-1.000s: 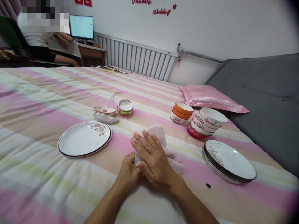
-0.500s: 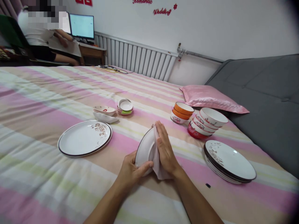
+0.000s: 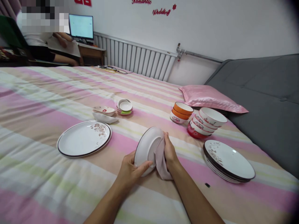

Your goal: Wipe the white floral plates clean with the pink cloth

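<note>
A white plate (image 3: 145, 147) with a dark rim is tilted up on edge above the bed, its underside with the foot ring partly facing me. My left hand (image 3: 133, 169) grips its lower left edge, thumb across the underside. My right hand (image 3: 170, 152) is closed on a pale pinkish cloth (image 3: 161, 160) and presses it to the plate's right side; most of those fingers are hidden behind cloth and plate. Left of my hands lie oval plates (image 3: 81, 140) with a brown flower print. On the right stands a stack of similar plates (image 3: 231, 160).
Small dishes (image 3: 125, 106) and boat-shaped dishes (image 3: 104, 113) sit beyond the oval plates. Orange and white bowls (image 3: 182, 112) stand by stacked red-patterned bowls (image 3: 205, 123), near a pink pillow (image 3: 210, 99). A small black object (image 3: 207, 185) lies on the striped bedspread (image 3: 70, 189). A person (image 3: 38, 40) sits at a desk.
My right hand has slid down and rightward with the cloth, from flat against the plate to curled round its edge. The plate's underside now turns more toward me. My left hand keeps its hold.
</note>
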`<move>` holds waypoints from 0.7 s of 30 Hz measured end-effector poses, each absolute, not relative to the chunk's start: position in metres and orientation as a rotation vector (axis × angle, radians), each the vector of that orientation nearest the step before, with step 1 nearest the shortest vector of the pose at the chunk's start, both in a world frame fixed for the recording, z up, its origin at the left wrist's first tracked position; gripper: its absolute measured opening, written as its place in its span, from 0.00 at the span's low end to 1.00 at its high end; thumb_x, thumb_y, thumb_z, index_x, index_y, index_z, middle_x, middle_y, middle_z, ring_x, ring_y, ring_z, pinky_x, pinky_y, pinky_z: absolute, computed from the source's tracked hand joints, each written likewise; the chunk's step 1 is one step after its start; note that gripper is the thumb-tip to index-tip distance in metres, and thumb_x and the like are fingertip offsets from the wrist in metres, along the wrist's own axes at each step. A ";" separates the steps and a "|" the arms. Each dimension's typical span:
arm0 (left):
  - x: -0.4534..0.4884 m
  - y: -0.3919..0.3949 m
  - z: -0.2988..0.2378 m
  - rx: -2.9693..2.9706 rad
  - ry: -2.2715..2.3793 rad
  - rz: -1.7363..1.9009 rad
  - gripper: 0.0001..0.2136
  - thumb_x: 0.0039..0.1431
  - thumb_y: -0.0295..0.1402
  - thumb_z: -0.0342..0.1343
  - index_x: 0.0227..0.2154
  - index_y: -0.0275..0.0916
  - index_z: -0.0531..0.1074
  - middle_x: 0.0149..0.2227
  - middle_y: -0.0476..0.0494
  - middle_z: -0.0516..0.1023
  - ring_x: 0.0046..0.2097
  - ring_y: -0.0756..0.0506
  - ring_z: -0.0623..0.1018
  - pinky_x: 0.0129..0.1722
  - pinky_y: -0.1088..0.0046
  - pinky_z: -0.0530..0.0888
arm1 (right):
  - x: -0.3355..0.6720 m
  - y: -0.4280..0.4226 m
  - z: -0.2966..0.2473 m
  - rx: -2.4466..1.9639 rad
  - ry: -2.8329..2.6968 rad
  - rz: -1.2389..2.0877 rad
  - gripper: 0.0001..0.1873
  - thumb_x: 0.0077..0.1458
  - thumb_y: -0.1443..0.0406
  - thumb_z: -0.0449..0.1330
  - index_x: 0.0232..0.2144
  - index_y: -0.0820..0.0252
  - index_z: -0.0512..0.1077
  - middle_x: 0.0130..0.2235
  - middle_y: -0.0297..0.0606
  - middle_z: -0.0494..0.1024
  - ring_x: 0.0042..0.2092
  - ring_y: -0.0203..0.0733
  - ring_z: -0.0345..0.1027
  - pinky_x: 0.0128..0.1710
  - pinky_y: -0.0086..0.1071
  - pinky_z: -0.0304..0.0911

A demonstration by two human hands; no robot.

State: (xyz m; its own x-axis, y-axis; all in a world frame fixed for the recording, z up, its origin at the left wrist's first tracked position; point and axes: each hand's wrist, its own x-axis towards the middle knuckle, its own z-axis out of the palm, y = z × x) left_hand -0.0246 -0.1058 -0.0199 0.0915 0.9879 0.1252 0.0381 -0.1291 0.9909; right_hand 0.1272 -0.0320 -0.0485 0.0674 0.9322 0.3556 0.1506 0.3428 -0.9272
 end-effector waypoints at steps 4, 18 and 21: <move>-0.025 -0.107 -0.018 1.386 1.106 1.214 0.13 0.48 0.39 0.60 0.25 0.31 0.71 0.24 0.46 0.69 0.27 0.49 0.67 0.26 0.75 0.67 | 0.124 -0.035 -0.047 -1.178 -1.111 0.922 0.34 0.56 0.43 0.40 0.44 0.62 0.71 0.44 0.42 0.77 0.49 0.47 0.68 0.47 0.42 0.65; -0.022 -0.106 -0.021 1.342 0.917 1.143 0.20 0.46 0.34 0.62 0.43 0.32 0.73 0.41 0.37 0.78 0.42 0.40 0.76 0.42 0.67 0.74 | 0.141 -0.068 0.018 -1.211 -1.430 0.035 0.21 0.63 0.56 0.38 0.27 0.58 0.64 0.28 0.36 0.68 0.32 0.40 0.62 0.34 0.34 0.56; -0.024 -0.107 -0.020 1.358 0.972 1.232 0.25 0.44 0.34 0.64 0.47 0.34 0.71 0.46 0.37 0.77 0.45 0.40 0.75 0.45 0.67 0.72 | 0.137 -0.080 0.026 -1.129 -1.701 -0.177 0.20 0.62 0.58 0.38 0.26 0.57 0.64 0.27 0.37 0.67 0.31 0.41 0.60 0.34 0.37 0.54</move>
